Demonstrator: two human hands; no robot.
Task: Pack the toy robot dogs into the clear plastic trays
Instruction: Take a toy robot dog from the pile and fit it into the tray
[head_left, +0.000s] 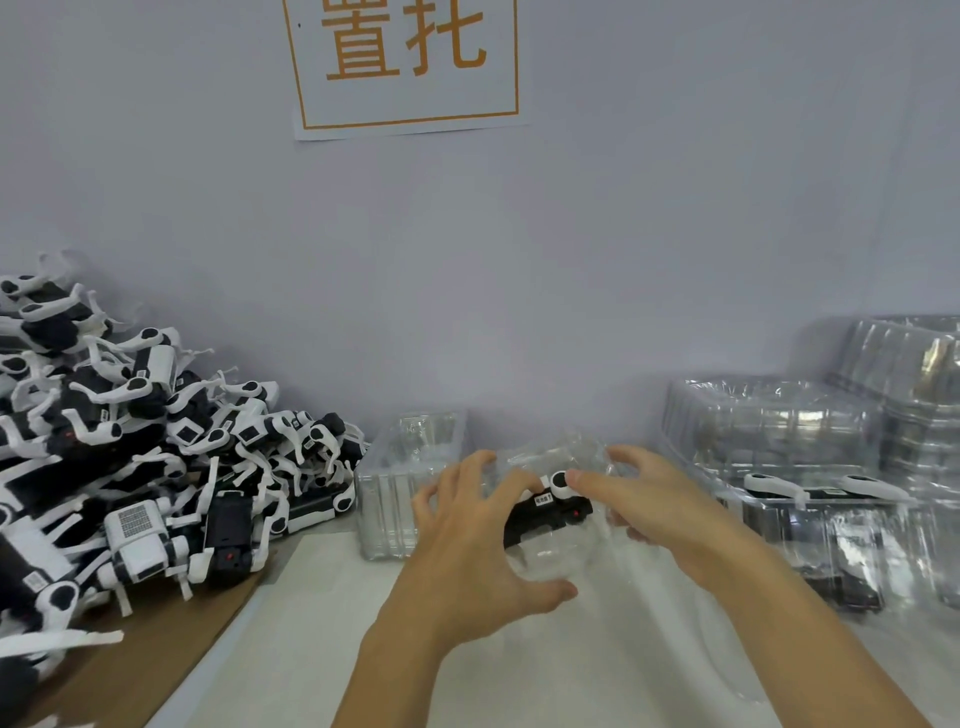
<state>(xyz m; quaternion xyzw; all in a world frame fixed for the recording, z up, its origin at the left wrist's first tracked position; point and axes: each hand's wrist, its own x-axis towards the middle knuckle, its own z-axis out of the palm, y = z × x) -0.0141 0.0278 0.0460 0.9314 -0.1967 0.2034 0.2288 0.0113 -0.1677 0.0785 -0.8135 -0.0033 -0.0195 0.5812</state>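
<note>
Hands are meeting at the middle of the table (322, 597), two of them, over one clear tray (558, 558) that is holding one black-and-white dog (550, 512); the left hand (467, 545) is lying over the tray's near left side with fingers spread and bent, thumb reaching along the tray's front edge, and it is gripping the tray loosely; the right hand (660, 506) is coming in from the right with fingers half open, one fingertip touching the white round joint on top of the dog, the lower fingers curling behind the tray's right edge; whether they are truly clasping it I cannot tell through the clear plastic.

One empty tray stack (400, 493) is standing just behind and left of the hands, against the wall (571, 260). To the left, one big heap of loose dogs (130, 441) is lying on a brown board (130, 670), far too many and too tangled to count. To the right, one packed tray (810, 525) is showing two white legs under its lid, and behind it two stacks of trays (769, 426) are rising, the farther one taller. One paper sign (410, 67) with two orange characters is hanging on the wall above.
</note>
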